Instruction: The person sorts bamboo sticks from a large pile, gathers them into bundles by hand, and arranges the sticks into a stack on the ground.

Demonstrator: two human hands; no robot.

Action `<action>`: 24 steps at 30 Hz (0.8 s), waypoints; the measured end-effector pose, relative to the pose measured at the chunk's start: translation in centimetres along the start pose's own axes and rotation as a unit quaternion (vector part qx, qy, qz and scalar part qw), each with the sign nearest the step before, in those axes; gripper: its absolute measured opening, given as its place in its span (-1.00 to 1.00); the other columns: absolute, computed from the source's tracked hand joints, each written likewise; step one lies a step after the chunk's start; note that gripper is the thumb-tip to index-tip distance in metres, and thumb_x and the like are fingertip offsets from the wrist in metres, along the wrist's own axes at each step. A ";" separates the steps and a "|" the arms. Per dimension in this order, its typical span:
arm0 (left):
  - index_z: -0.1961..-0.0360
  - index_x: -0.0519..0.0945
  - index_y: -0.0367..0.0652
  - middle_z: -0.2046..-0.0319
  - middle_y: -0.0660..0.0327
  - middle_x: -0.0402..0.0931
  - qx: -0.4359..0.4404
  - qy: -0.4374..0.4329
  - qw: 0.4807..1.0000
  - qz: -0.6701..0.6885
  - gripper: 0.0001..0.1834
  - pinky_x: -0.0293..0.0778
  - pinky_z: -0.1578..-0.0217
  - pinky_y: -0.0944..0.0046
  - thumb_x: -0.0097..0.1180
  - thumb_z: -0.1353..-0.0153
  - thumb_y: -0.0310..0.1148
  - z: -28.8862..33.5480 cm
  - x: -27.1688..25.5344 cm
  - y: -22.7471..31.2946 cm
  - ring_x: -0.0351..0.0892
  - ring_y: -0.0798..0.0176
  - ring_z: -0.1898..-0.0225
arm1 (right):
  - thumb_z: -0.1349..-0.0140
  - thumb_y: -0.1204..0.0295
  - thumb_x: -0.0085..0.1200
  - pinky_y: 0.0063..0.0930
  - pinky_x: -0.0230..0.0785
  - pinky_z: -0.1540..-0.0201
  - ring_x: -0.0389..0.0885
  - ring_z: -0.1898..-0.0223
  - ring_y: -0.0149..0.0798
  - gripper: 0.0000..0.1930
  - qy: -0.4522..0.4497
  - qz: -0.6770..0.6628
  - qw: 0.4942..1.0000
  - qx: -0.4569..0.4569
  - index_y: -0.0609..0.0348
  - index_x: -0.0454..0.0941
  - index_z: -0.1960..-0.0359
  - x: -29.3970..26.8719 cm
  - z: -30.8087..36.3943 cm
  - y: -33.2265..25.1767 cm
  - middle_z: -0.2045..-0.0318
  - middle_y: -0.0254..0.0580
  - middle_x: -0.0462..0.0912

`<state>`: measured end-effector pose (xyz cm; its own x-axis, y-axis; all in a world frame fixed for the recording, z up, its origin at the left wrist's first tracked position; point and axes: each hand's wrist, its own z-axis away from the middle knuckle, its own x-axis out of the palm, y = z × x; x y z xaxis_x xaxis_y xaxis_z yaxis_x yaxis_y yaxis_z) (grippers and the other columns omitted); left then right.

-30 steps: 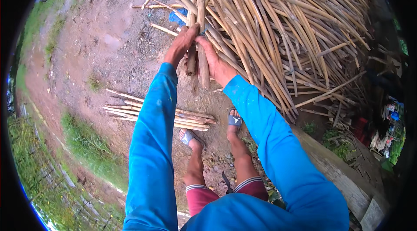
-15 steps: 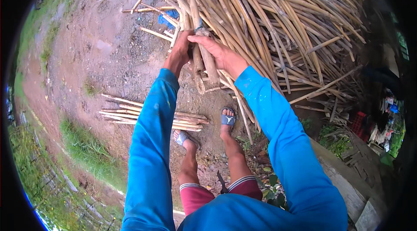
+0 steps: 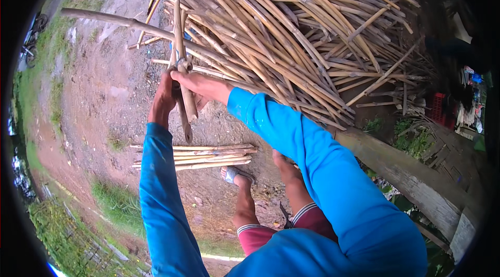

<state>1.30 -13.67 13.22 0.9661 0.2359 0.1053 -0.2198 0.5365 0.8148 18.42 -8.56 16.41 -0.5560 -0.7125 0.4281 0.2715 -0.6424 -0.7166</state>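
Two bamboo poles (image 3: 188, 102) are clasped side by side between my hands, their cut ends pointing back toward me and their far lengths reaching over the pile's left edge. My left hand (image 3: 165, 93) is closed round them from the left, its fingers partly hidden. From the right, my right hand (image 3: 202, 85) grips the same poles, thumb laid across near a knobby joint and the other fingers mostly out of sight. Just beyond the hands, a long greyish pole (image 3: 120, 22) slants across, its left end sticking out from the pile.
A large heap of bamboo poles (image 3: 291, 32) spreads ahead and to the right. Several poles lie together (image 3: 208, 156) on the dirt ground by my left foot. A wooden beam (image 3: 411, 173) runs along the right, with a red crate (image 3: 441, 109) beyond. Bicycles stand far left.
Both hands have moved left with the bamboo poles, away from the heap's near edge. My right arm now stretches further across. The view has shifted, and the greyish pole now lies crosswise.
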 end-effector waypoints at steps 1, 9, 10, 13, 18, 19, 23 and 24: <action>0.00 0.51 -0.10 0.21 0.13 0.59 0.026 -0.039 0.997 -0.060 -0.42 0.47 0.21 0.12 -0.17 -0.41 0.21 -0.2 -3.0 -1.5 0.54 0.22 0.24 | -0.27 -0.44 -0.18 0.17 0.58 0.00 0.67 0.09 0.26 -0.02 0.002 0.000 1.000 -0.012 0.30 0.27 -0.31 0.5 -0.3 1.2 -0.06 0.22 0.56; 0.20 0.54 -0.09 0.45 0.34 0.45 0.014 0.050 0.997 0.060 -0.61 0.41 0.34 0.29 -0.06 -0.43 0.03 -0.1 -0.3 -6.6 0.46 0.35 0.40 | -0.39 0.15 0.05 -0.06 0.53 -0.10 0.68 0.06 0.02 -0.56 0.106 0.149 0.922 -0.340 0.23 0.52 -0.13 -1.9 -2.0 9.4 0.03 0.08 0.65; 0.22 0.52 -0.10 0.48 0.40 0.36 0.118 0.051 0.989 -0.077 -0.56 0.26 0.45 0.33 -0.10 -0.45 0.08 0.7 2.5 -6.5 0.32 0.45 0.44 | -0.38 0.28 0.06 -0.09 0.47 -0.19 0.65 -0.03 0.06 -0.57 0.114 0.203 0.904 -0.358 0.22 0.47 -0.21 -4.0 -2.1 10.8 -0.04 0.07 0.63; 0.31 0.51 -0.12 0.49 0.42 0.32 0.053 0.111 0.991 -0.062 -0.47 0.15 0.48 0.33 -0.17 -0.45 0.16 1.4 5.0 -6.8 0.25 0.50 0.43 | -0.36 0.58 -0.07 -0.19 0.32 -0.33 0.51 -0.23 0.11 -0.49 0.127 0.352 0.801 -0.467 0.13 0.34 -0.37 -5.9 -2.3 12.2 -0.19 0.12 0.55; 0.30 0.60 -0.21 0.55 0.35 0.40 0.105 0.214 0.968 -0.075 -0.40 0.18 0.50 0.28 -0.09 -0.41 0.19 2.8 7.0 -7.6 0.27 0.43 0.50 | -0.46 0.15 0.04 -0.38 0.43 -0.17 0.61 -0.05 -0.30 -0.60 0.016 -0.190 0.979 -0.066 0.15 0.57 -0.15 -4.4 -3.1 9.5 -0.04 -0.20 0.66; 0.30 0.59 -0.20 0.55 0.35 0.38 0.090 0.202 0.975 0.005 -0.41 0.17 0.51 0.29 -0.09 -0.41 0.18 2.7 8.4 -7.8 0.25 0.44 0.51 | -0.43 0.08 0.09 -0.40 0.45 -0.15 0.62 -0.01 -0.36 -0.57 0.053 -0.208 0.977 -0.014 0.13 0.60 -0.11 -4.9 -2.2 9.4 0.00 -0.25 0.67; 0.28 0.58 -0.15 0.54 0.39 0.32 0.045 0.163 0.984 0.053 -0.48 0.15 0.52 0.33 -0.08 -0.41 0.14 3.8 4.9 -10.7 0.20 0.45 0.54 | -0.22 -0.13 0.25 -0.39 0.58 0.30 0.66 0.40 -0.29 -0.40 0.082 -0.081 0.993 0.015 0.28 0.64 0.15 -5.6 -0.1 9.6 0.39 -0.17 0.64; 0.29 0.57 -0.10 0.55 0.42 0.26 0.041 0.160 0.982 0.090 -0.51 0.14 0.53 0.35 -0.06 -0.40 0.14 3.7 5.8 -11.1 0.18 0.47 0.54 | -0.21 -0.14 0.24 -0.37 0.58 0.30 0.66 0.45 -0.24 -0.38 0.137 0.013 0.990 0.011 0.32 0.65 0.20 -7.9 0.6 10.3 0.42 -0.13 0.65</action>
<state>9.84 -21.22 6.88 0.8179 0.5700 0.0786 -0.3589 0.3986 0.8440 26.07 -9.71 5.96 -0.7402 -0.6271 0.2426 0.3029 -0.6331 -0.7124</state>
